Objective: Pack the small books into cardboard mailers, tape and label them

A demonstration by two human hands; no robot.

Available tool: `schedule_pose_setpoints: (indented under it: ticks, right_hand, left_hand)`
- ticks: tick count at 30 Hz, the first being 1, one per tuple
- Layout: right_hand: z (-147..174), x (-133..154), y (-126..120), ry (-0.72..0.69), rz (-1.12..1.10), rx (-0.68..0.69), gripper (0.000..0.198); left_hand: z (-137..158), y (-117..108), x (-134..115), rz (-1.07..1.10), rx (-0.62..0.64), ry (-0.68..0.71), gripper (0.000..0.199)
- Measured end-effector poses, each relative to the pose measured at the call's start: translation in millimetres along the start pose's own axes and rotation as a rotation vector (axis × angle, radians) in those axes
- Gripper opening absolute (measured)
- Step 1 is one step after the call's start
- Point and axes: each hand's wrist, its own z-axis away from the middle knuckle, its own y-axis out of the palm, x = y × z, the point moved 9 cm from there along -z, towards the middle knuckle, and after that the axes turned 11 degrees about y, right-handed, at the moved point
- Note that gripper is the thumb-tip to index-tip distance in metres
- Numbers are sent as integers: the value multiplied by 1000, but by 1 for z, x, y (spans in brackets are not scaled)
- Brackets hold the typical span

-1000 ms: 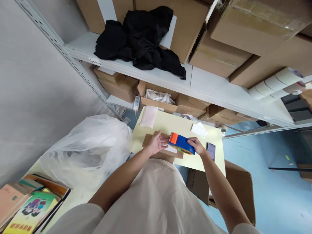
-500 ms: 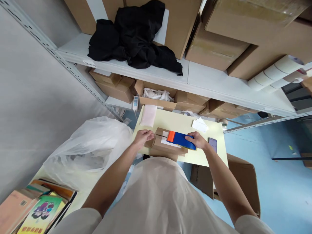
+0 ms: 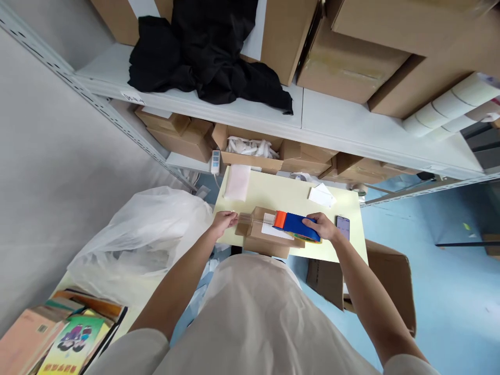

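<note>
My right hand (image 3: pixel 322 227) is wrapped round a blue tape dispenser (image 3: pixel 299 226) with an orange front. The dispenser is held over a small cardboard box (image 3: pixel 263 244) near the table's front edge. White paper (image 3: pixel 269 229) shows on top of the box, partly covered by the dispenser. My left hand (image 3: pixel 222 224) is left of the box, its fingers pinched on the free end of the clear tape (image 3: pixel 245 216). That strip stretches from the fingers toward the box and dispenser; I cannot tell whether it touches the box.
On the pale table (image 3: pixel 281 192) lie a pink packet (image 3: pixel 237 182), white cards (image 3: pixel 322 195) and a phone (image 3: pixel 342 227). Behind stands a shelf (image 3: pixel 336 125) with boxes and black cloth (image 3: pixel 211 57). A plastic bag (image 3: pixel 156 224) bulges at left; an open carton (image 3: pixel 390 281) is at lower right.
My left hand has moved left, away from the box, and more clear tape shows between it and the box. The dispenser has shifted slightly right in my right hand.
</note>
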Motion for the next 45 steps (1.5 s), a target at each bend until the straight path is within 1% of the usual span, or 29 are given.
schedule_pose_setpoints:
  ticks: [3,7,11,13,15,18,20,21,22,24,26,27,28,30,32,34,36,39,42,45]
  right_hand:
    - [3,0,6,-16,11,-3,48]
    - [4,0,11,-17,17,-1,48]
    - [4,0,12,-14,3,-2,46]
    - [4,-1,13,-10,1,-2,46]
    - [4,-2,13,-9,1,-2,47]
    - [5,-3,13,-4,-7,-1,47]
    - [6,-5,12,-2,-19,4,47]
    - [6,-6,11,-3,-24,9,48]
    - [6,-6,11,-4,-28,14,48]
    - [5,-7,10,-7,-33,24,48]
    - [5,-8,10,-4,-37,31,47]
    - [5,-8,10,-2,-38,33,46]
    - [5,-8,10,-1,-37,34,46]
    - [6,-6,11,-6,-30,41,46]
    - [8,-1,13,-22,-14,46,45]
    - [8,7,13,-41,12,34,45]
    - [6,14,11,-62,57,14,47]
    - [4,16,0,-70,130,11,50]
    - [5,-3,-26,-25,191,19,51]
    - [8,-40,-57,30,218,24,49]
  left_hand:
    - [4,4,22,-9,-22,2,26]
    - [6,21,44,-44,-56,54,18]
    - [10,38,52,-94,-60,124,6]
    - [13,41,52,-121,-60,154,5]
    - [15,41,53,-154,-58,178,14]
    - [16,36,53,-208,-49,212,40]
    - [18,32,47,-247,0,253,60]
    - [20,32,41,-277,41,291,68]
    - [23,33,30,-327,98,345,77]
    - [32,42,3,-486,259,492,92]
    - [47,63,-21,-689,482,631,108]
    - [53,75,-30,-773,582,674,116]
    - [58,86,-37,-837,657,704,122]
    - [61,106,-48,-885,730,748,128]
    - [58,122,-51,-916,753,771,127]
    - [54,131,-47,-1015,766,792,125]
    - [51,133,-42,-1171,771,828,126]
    - [48,127,-41,-1355,761,878,127]
    - [42,115,-48,-1502,726,888,126]
    - [36,107,-57,-1587,693,898,125]
